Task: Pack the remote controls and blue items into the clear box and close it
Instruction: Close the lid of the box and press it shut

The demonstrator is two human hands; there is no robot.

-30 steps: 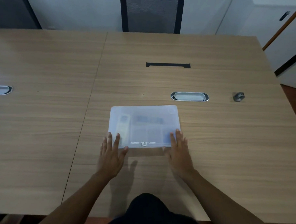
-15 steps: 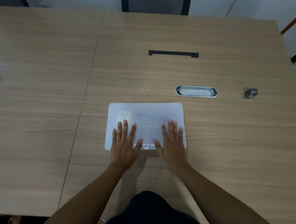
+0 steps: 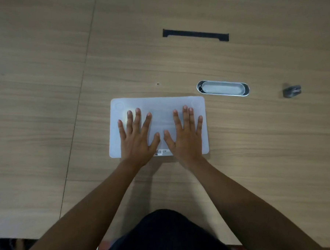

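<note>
The clear box [image 3: 159,104] lies flat on the wooden table with its frosted lid on. Both palms rest on the lid, fingers spread. My left hand [image 3: 137,137] covers the left half and my right hand [image 3: 185,135] covers the right half. Through the lid, a pale remote control [image 3: 124,117] shows faintly by my left fingertips. The other contents are only dim shapes. A barcode sticker [image 3: 161,152] sits at the lid's near edge between my wrists.
A silver oval cable grommet [image 3: 223,88] sits just right of the box's far corner. A small dark grey object [image 3: 291,91] lies farther right. A black slot [image 3: 195,35] is set into the table beyond the box. A seam [image 3: 78,95] runs left of the box.
Both hands have slid forward from the lid's near edge onto its top and now lie flat across it. The view has tilted down and closer to the box.
</note>
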